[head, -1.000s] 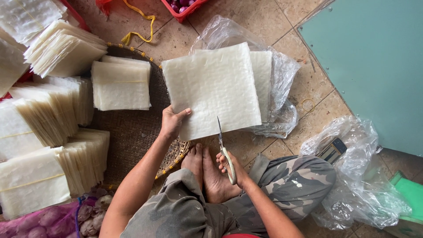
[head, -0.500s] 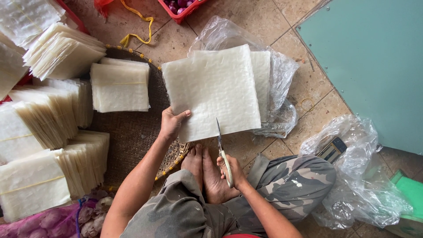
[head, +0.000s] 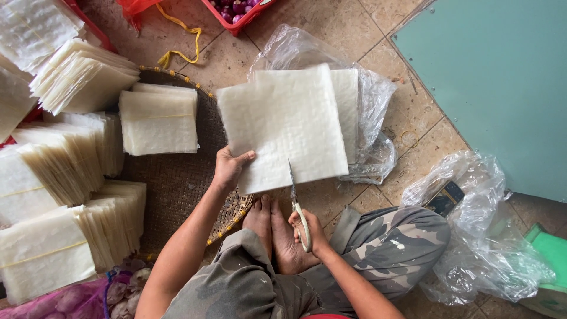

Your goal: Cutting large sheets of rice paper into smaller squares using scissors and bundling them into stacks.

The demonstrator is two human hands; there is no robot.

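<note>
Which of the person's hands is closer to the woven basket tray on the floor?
The left. The left hand grips the white sheet stack right above the woven tray edge. The right hand holds scissors farther off, beyond the bare feet.

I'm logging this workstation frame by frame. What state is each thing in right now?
Left hand: gripping the lower left edge of the stack.
Stack of square white translucent sheets: held up, tilted.
Right hand: holding the scissors.
Pale-handled scissors: blades at the stack's bottom edge; open or closed unclear.
Clear plastic bag: open, crumpled, a few sheets on it.
Banded sheet bundles: lying on the round woven tray.
</note>
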